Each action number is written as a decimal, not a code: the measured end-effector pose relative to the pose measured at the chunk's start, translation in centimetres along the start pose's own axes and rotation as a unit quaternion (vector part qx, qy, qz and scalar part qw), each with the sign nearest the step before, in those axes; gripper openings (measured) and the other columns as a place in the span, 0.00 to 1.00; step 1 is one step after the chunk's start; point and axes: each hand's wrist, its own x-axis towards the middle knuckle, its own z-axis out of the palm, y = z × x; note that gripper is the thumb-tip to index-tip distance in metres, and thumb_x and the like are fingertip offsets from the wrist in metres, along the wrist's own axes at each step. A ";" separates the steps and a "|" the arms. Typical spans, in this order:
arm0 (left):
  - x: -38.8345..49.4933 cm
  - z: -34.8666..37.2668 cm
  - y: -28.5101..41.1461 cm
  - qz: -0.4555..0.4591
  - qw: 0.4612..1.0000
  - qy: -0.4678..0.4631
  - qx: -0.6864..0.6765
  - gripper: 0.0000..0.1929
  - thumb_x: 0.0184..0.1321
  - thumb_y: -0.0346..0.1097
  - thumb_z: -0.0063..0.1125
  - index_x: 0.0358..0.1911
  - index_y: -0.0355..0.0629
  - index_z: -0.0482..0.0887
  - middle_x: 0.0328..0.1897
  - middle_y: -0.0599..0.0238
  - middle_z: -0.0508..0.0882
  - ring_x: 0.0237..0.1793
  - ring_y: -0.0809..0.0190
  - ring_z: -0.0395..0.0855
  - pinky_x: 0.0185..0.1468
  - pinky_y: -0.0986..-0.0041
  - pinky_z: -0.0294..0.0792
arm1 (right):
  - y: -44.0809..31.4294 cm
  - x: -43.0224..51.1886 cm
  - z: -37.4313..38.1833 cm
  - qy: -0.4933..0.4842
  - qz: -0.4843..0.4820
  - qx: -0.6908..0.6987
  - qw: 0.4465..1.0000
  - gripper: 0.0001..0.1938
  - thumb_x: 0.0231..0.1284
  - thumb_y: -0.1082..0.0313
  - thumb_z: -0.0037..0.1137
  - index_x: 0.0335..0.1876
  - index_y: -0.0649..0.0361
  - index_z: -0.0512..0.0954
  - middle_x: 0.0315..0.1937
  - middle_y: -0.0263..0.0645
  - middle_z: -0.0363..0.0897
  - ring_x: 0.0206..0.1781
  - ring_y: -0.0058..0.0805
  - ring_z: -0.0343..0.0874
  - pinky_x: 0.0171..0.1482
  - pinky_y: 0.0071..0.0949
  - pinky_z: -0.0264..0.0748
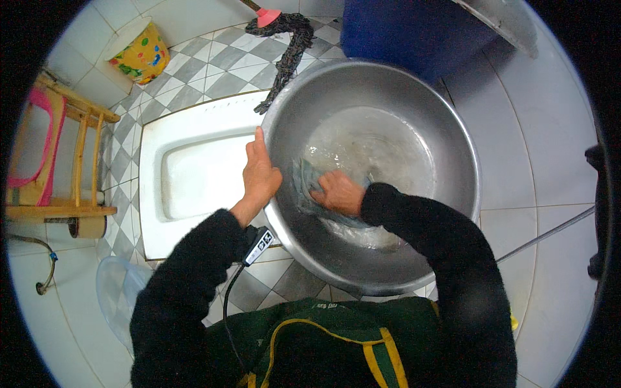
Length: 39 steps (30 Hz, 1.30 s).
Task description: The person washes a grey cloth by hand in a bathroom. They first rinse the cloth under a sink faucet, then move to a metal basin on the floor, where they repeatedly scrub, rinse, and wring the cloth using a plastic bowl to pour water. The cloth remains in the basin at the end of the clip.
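Observation:
A large stainless steel basin (453,121) stands before me with shallow, cloudy water (388,136) in its bottom. My left hand (262,172) grips the basin's left rim, its index finger pointing away from me along the edge and the thumb at the rim. Inside, my right hand (338,191) presses on a wet grey-green cloth (308,182), fingers bunched into it, at the left part of the bottom. Part of the cloth is hidden under that hand and the dark sleeve.
Left of the basin lies a white squat toilet pan (194,116) in the checkered floor. Beyond are a black-stranded mop (288,53), a yellow patterned bucket (143,56) and a blue container (388,39). A wooden rack (87,160) stands far left; a metal hose (546,234) crosses the right.

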 end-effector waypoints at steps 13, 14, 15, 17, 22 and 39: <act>-0.3 -0.5 0.1 0.038 0.999 0.014 -0.010 0.46 0.46 0.18 0.51 0.71 0.44 0.42 0.57 0.51 0.63 0.54 0.48 0.72 0.56 0.62 0.72 | 13.8 -2.5 0.5 -0.137 0.329 -0.091 0.930 0.13 0.63 0.65 0.42 0.51 0.51 0.75 0.38 0.47 0.81 0.41 0.47 0.81 0.37 0.43 0.76; -0.3 -0.5 0.0 0.041 0.999 0.015 -0.021 0.46 0.46 0.18 0.50 0.71 0.44 0.43 0.56 0.50 0.63 0.53 0.48 0.72 0.56 0.61 0.71 | 14.7 -3.7 0.5 -0.161 0.360 -0.079 0.915 0.15 0.63 0.67 0.41 0.55 0.51 0.73 0.37 0.49 0.80 0.41 0.46 0.81 0.39 0.44 0.76; -0.3 -0.4 -0.2 0.044 0.998 0.015 -0.032 0.45 0.46 0.18 0.50 0.71 0.43 0.43 0.55 0.50 0.64 0.53 0.48 0.72 0.56 0.61 0.71 | 15.6 -5.3 0.6 -0.171 0.389 -0.070 0.902 0.18 0.62 0.69 0.41 0.58 0.52 0.70 0.36 0.50 0.80 0.41 0.45 0.81 0.40 0.44 0.76; -0.3 -0.2 -0.4 0.046 0.998 0.021 -0.042 0.44 0.46 0.18 0.49 0.70 0.42 0.45 0.54 0.49 0.65 0.53 0.47 0.72 0.57 0.60 0.70 | 16.7 -9.4 0.4 -0.199 0.420 -0.035 0.885 0.17 0.64 0.68 0.39 0.58 0.54 0.70 0.41 0.50 0.81 0.44 0.47 0.81 0.44 0.44 0.76; 0.1 0.1 -0.5 0.043 0.997 0.033 -0.061 0.43 0.45 0.18 0.49 0.70 0.39 0.48 0.54 0.48 0.66 0.54 0.47 0.72 0.58 0.62 0.68 | 16.4 -17.9 0.7 -0.354 0.464 0.030 0.811 0.15 0.64 0.65 0.40 0.50 0.62 0.74 0.46 0.51 0.79 0.50 0.48 0.79 0.48 0.42 0.76; -1.7 -0.5 1.4 -0.018 0.994 0.047 -0.096 0.42 0.45 0.18 0.46 0.69 0.37 0.47 0.53 0.46 0.65 0.52 0.43 0.72 0.55 0.59 0.67 | -0.5 -14.8 2.9 -0.444 -0.047 0.352 0.823 0.11 0.51 0.64 0.55 0.32 0.65 0.77 0.25 0.45 0.80 0.26 0.39 0.81 0.29 0.38 0.76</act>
